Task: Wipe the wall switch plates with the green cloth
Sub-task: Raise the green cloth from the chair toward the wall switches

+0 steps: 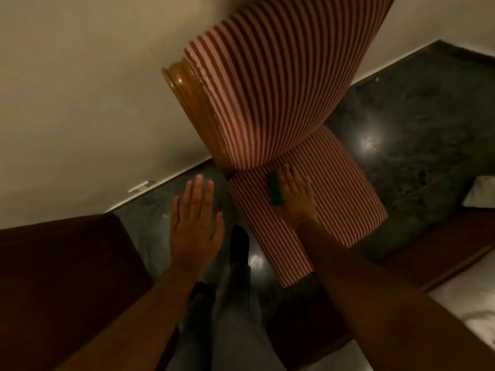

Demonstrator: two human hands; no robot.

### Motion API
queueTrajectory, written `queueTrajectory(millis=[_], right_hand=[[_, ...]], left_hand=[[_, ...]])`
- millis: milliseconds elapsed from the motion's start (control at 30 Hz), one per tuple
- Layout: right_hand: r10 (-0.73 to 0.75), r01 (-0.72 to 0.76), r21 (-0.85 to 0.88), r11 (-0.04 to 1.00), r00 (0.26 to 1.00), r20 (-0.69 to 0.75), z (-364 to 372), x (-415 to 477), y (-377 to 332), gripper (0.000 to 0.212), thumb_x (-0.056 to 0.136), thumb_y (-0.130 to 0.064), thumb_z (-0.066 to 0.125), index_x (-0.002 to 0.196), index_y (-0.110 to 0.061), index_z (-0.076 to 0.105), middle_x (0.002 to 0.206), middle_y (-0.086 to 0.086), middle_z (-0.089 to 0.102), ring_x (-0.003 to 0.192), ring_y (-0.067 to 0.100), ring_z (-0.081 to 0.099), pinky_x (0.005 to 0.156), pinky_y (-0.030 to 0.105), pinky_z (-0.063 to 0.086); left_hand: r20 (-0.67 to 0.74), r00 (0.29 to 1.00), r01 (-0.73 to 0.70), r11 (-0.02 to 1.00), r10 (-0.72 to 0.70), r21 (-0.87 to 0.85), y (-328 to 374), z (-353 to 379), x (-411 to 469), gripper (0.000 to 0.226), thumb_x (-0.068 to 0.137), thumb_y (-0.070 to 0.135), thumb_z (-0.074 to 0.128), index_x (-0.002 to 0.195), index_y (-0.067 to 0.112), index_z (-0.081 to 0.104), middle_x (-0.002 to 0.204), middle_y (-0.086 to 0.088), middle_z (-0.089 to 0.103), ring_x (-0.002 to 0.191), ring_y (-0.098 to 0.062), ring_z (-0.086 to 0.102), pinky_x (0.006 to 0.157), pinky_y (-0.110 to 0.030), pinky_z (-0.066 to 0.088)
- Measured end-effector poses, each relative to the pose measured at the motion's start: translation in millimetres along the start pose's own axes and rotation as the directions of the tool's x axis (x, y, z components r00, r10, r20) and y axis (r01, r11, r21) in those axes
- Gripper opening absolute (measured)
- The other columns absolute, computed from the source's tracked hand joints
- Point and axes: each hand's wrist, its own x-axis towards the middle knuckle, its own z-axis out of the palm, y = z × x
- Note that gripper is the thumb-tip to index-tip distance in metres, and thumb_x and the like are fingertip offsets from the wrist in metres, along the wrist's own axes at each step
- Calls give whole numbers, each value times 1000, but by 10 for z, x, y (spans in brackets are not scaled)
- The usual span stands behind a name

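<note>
left hand (194,226) nearest, flat, fingers spread, holding nothing, above dark floor (417,124). right hand (296,195) further out, spread on striped chair seat (334,188), dark cloth (276,190) just beside its thumb, colour unclear. looks like pickup step; next, close fingers on cloth. switch plates not in sight.
</note>
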Motion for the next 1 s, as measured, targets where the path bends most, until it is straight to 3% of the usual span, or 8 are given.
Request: queueTrajectory(millis=[133, 267, 367, 467, 667, 833, 933, 1000], right_hand=[[-37, 34, 42, 999, 995, 90, 220, 148, 88, 103, 101, -50, 59, 168, -18, -12, 177, 5, -16, 165, 27, -12, 134, 49, -4], [-72, 63, 128, 990, 995, 66, 328, 188, 198, 102, 101, -42, 65, 169, -20, -7, 178, 4, -11, 165, 26, -9, 135, 49, 4], [-84, 81, 198, 977, 996, 9, 285, 244, 200, 88, 104, -22, 62, 170, -17, 4, 178, 8, 0, 166, 29, -2, 135, 50, 10], [-71, 68, 279, 958, 997, 0, 213, 245, 146, 82, 102, -8, 59, 169, -14, 12, 178, 10, 7, 166, 30, 1, 135, 49, 11], [-13, 23, 430, 903, 1000, -26, -119, -45, -113, 82, 100, -1, 54, 169, -20, 16, 178, 2, 10, 165, 26, 8, 128, 50, 33], [-104, 178, 439, 881, 977, -189, -607, -465, -505, 78, 99, 6, 53, 167, -15, 21, 176, 5, 13, 165, 28, 9, 132, 51, 24], [-192, 337, 366, 867, 905, -379, -1009, -698, -820, 64, 104, 0, 46, 163, -15, 25, 173, 8, 21, 163, 31, 15, 132, 51, 20], [-189, 376, 382, 844, 876, -444, -1311, -813, -1013, 75, 95, 6, 47, 161, -21, 23, 172, 3, 20, 162, 29, 14, 128, 44, 21]], left_hand=[[48, 998, 45, 999, -44, -5, 14, 215, 32, 79, 109, 38, 53, 179, 15, 24, 188, -9, 13, 175, -28, 10, 140, -44, -4], [70, 997, 43, 999, -41, -31, 57, 319, -15, 78, 110, 39, 53, 179, 16, 24, 188, -8, 12, 174, -18, -7, 140, -44, -4], [82, 995, 57, 998, -55, -23, 102, 304, -31, 78, 110, 39, 52, 179, 16, 23, 188, -8, 12, 174, -20, -2, 140, -49, 2], [62, 996, 65, 998, -64, -1, 119, 238, -52, 78, 110, 40, 50, 179, 16, 22, 188, -7, 11, 174, -22, 0, 140, -43, -7], [-9, 998, 65, 997, -64, 31, 70, -158, -114, 76, 111, 40, 52, 178, 16, 27, 188, -7, 16, 175, -27, 13, 141, -44, -1], [-134, 985, 113, 993, -109, 25, -40, -844, -144, 75, 107, 37, 58, 175, 14, 37, 184, -9, 28, 172, -28, 24, 138, -54, 22], [-144, 983, 121, 992, -116, 26, -122, -1277, -175, 74, 110, 42, 47, 177, 14, 32, 186, -7, 22, 173, -27, 18, 138, -54, 21], [-148, 981, 136, 990, -128, 43, -176, -1533, -176, 75, 110, 45, 41, 178, 15, 28, 187, -7, 18, 173, -29, 18, 137, -53, 18]])
